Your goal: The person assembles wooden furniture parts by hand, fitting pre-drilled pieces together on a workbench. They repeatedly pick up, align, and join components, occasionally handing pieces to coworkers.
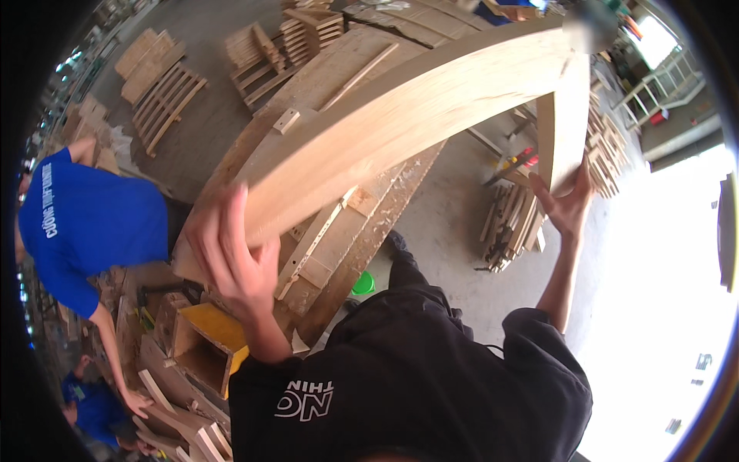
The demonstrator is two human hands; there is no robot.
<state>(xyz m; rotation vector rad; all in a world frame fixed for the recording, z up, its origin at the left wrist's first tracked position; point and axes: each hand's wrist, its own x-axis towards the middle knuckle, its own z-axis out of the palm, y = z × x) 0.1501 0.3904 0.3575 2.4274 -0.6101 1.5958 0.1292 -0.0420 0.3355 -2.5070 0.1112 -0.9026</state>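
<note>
A pale wooden frame [416, 115], a long, gently curved board joined to a shorter leg at the upper right, is held up above the workbench [404, 181]. My left hand [239, 262] grips the board's near left end, fingers over its edge. On the right, my right hand [568, 202] is closed around the lower end of the shorter leg. Part of the bench is hidden behind the frame. Beneath it, a narrow wooden strip with flat blocks [319, 242] lies on the bench. A small wood block [286, 121] and a thin stick [358, 75] rest beyond.
At left, a co-worker in a blue shirt [100, 219] reaches toward wooden parts [204, 443]; another person [100, 408] is farther down. A yellow-lined wooden box [208, 339] stands beside the bench. Stacked wood strips [512, 219] and a green container [363, 283] are on the floor.
</note>
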